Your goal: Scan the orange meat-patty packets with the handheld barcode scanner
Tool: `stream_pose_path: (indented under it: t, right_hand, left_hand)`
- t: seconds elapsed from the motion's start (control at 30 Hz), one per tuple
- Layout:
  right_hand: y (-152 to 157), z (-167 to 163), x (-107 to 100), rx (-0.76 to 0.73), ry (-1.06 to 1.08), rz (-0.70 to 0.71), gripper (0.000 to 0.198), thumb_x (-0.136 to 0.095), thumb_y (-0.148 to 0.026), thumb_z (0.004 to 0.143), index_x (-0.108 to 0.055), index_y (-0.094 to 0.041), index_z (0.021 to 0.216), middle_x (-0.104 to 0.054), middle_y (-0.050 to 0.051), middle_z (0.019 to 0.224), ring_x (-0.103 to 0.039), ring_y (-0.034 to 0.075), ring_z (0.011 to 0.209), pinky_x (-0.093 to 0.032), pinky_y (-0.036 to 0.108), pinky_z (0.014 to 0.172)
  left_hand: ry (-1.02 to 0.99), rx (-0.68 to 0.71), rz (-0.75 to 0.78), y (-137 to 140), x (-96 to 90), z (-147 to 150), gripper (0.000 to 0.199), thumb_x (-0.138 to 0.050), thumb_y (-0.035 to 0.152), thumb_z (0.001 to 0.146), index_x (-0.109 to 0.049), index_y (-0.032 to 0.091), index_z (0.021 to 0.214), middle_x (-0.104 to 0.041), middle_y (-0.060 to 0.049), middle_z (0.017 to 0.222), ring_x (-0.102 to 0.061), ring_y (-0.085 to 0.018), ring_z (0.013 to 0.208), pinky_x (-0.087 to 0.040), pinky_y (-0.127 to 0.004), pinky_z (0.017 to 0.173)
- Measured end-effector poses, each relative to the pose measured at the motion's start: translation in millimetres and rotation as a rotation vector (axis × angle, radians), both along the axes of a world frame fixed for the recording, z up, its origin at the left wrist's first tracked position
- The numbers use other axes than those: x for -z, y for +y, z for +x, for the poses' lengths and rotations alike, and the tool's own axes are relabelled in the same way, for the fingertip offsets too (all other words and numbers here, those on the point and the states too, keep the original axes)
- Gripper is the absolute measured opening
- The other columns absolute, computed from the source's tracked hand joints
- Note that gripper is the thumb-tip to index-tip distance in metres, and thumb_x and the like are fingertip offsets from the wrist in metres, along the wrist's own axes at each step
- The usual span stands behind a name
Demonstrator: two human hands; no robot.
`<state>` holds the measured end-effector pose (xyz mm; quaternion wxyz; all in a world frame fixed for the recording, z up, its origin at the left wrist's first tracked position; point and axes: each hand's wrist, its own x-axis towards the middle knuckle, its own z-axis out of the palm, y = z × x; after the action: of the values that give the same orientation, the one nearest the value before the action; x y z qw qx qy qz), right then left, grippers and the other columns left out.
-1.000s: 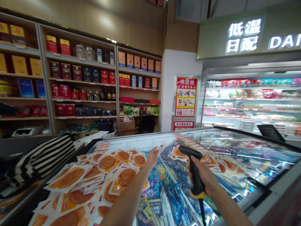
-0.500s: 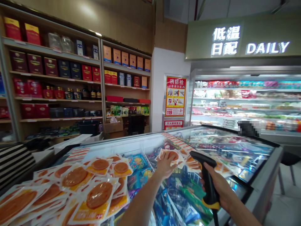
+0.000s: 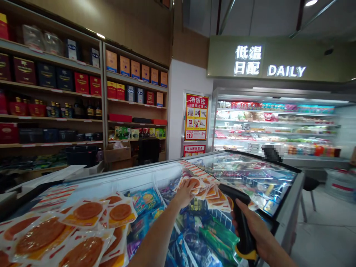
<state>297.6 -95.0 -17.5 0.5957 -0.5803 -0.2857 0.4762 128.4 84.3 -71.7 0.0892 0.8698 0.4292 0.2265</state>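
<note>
My left hand (image 3: 184,193) reaches out over the freezer, its fingers closed on the near edge of a clear packet of round brown flatbread (image 3: 195,184). Behind and to the right of that packet, more of the same packets (image 3: 215,194) lie overlapped on the freezer. A black and yellow barcode scanner (image 3: 242,226) is in my right hand (image 3: 256,230), fingers wrapped round its handle, its head tilted toward the packets. At the lower left spreads a large pile of similar flatbread packets (image 3: 88,210).
The chest freezer (image 3: 289,202) holds blue and green bags (image 3: 218,235) in wire baskets. Its glass lid (image 3: 250,170) covers the right part. Shelves of boxed bottles (image 3: 80,83) line the left wall; a lit chiller (image 3: 278,122) stands behind. A stool (image 3: 310,183) is at right.
The view has swung right, so the surroundings sit further left. My left hand's fingers, spread over the packet before, now look more curled on it. The scanner stays in my right hand.
</note>
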Motion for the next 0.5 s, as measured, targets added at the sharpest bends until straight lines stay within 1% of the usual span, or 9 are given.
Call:
stream_pose_path:
  t: [0.1,0.2,0.27,0.33,0.43,0.5]
  right_hand:
    - [-1,-9,0,-0.039,-0.012,-0.008,0.035,-0.053,-0.050,0.060,-0.050,-0.015,0.061,-0.052,-0.001,0.042,-0.045,0.009,0.033,-0.038,0.022,0.034]
    - [-1,-25,4,-0.118,0.017,0.013,0.034,-0.054,-0.049,0.060,-0.049,-0.015,0.061,-0.050,-0.002,0.042,-0.044,0.008,0.033,-0.038,0.021,0.033]
    - [-1,-37,7,-0.155,0.044,0.037,0.032,-0.055,-0.048,0.060,-0.050,-0.016,0.066,-0.051,-0.003,0.045,-0.046,0.009,0.036,-0.038,0.021,0.033]
    - [-2,-50,11,-0.195,0.055,0.050,0.032,-0.055,-0.048,0.060,-0.049,-0.017,0.069,-0.051,-0.004,0.047,-0.047,0.009,0.037,-0.038,0.021,0.033]
    - [-5,-69,15,-0.290,0.040,0.036,0.035,-0.053,-0.050,0.061,-0.049,-0.016,0.065,-0.050,-0.003,0.044,-0.045,0.009,0.035,-0.039,0.022,0.033]
    - [-7,-81,15,-0.327,0.035,0.037,0.035,-0.053,-0.050,0.061,-0.049,-0.016,0.063,-0.051,-0.002,0.044,-0.045,0.008,0.035,-0.039,0.021,0.033]
  left_hand:
    - [0.006,-0.047,0.011,-12,-3.2,-11,0.075,-0.053,0.035,0.063,-0.016,0.025,0.127,-0.008,-0.006,0.137,-0.006,-0.027,0.123,-0.017,-0.047,0.094]
    - [0.021,-0.111,0.020,-29,-8.9,-36,0.079,-0.054,0.041,0.061,-0.012,0.028,0.127,-0.006,-0.004,0.137,-0.004,-0.025,0.123,-0.011,-0.047,0.095]
    - [0.035,-0.175,0.015,-42,-13.3,-60,0.077,-0.055,0.039,0.060,-0.016,0.029,0.126,-0.009,-0.003,0.137,-0.005,-0.024,0.123,-0.009,-0.046,0.096]
    - [0.041,-0.271,-0.001,-55,-17.4,-88,0.073,-0.056,0.035,0.059,-0.024,0.027,0.124,-0.012,-0.006,0.136,-0.006,-0.026,0.123,-0.007,-0.048,0.095]
    - [0.024,-0.446,-0.037,-73,-22.5,-131,0.067,-0.059,0.029,0.056,-0.036,0.020,0.118,-0.019,-0.014,0.133,-0.006,-0.033,0.121,-0.003,-0.054,0.091]
    - [-0.008,-0.544,-0.075,-85,-24.3,-156,0.067,-0.064,0.028,0.051,-0.042,0.016,0.113,-0.028,-0.019,0.128,-0.008,-0.039,0.119,-0.002,-0.058,0.088]
